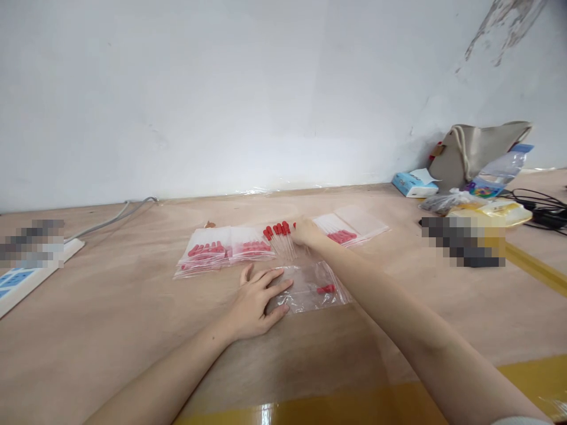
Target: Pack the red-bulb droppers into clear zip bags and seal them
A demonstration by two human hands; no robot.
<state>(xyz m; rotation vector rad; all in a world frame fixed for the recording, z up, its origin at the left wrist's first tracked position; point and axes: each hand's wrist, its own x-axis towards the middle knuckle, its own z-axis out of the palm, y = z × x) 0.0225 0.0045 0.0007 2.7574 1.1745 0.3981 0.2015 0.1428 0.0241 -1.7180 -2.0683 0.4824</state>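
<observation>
My left hand (260, 297) lies flat with fingers spread on a clear plastic zip bag (305, 280). Inside that bag's right part shows a red dropper bulb (326, 288). My right hand (306, 231) is just beyond the bag, its fingers closed and partly hidden from me. A bit of red pokes out at its fingertips, seemingly the bulb of a dropper. Left of it, a row of loose droppers (278, 231) with red bulbs and clear stems lies fanned on the table. Filled bags of droppers (206, 249) are stacked to the left, and more filled bags (341, 235) lie to the right.
A white power strip (26, 283) with a grey cable sits at the far left. At the right are a blue tissue pack (415, 183), a beige bag (481, 150), a clear plastic bottle (502, 171), a yellow packet (496, 212) and black cables (549, 215). A wall stands behind.
</observation>
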